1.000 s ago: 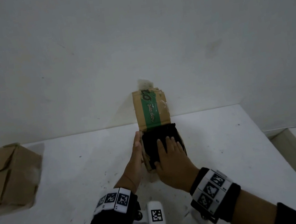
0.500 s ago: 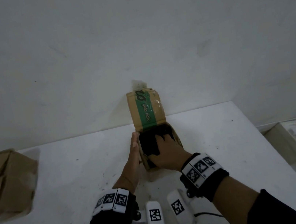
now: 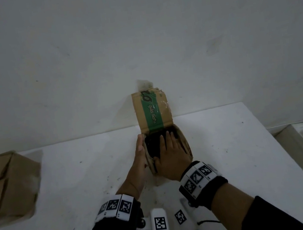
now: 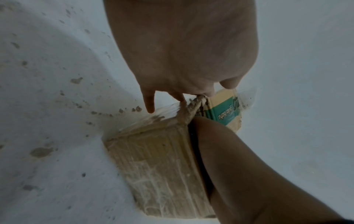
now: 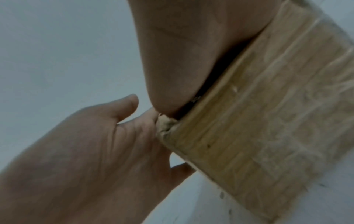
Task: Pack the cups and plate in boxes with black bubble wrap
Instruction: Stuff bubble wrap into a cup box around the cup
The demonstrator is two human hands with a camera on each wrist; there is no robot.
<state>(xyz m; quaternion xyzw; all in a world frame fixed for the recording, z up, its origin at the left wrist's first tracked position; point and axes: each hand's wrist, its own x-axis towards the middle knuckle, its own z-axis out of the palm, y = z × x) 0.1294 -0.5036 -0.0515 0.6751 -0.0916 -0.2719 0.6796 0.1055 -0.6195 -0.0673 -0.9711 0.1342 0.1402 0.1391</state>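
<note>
Now the small cardboard box point(image 3: 185, 145) stands on the white table point(image 3: 77, 175), close to the wall point(image 3: 135, 38), and I take this box as the landmark. Its far flap point(image 3: 152, 112), with a green band and printed letters, stands upright at the back of the box. Inside the box lies the black bubble wrap point(image 3: 153, 146), which fills the opening; what it covers is hidden.

The left hand point(image 3: 140, 156) is on the left side of the box, with straight fingers laid flat against the outer wall. It holds nothing. The right hand point(image 3: 169, 157) is on top of the box, palm down, its fingers stretched out and pressing on the black bubble wrap. From the right wrist view, the near wall of the box is covered with clear tape, and the heel of the right hand sits at its upper edge.

Far to the left of the box, at the table's edge, lies a second cardboard box point(image 3: 6, 187) with its flaps folded.
</note>
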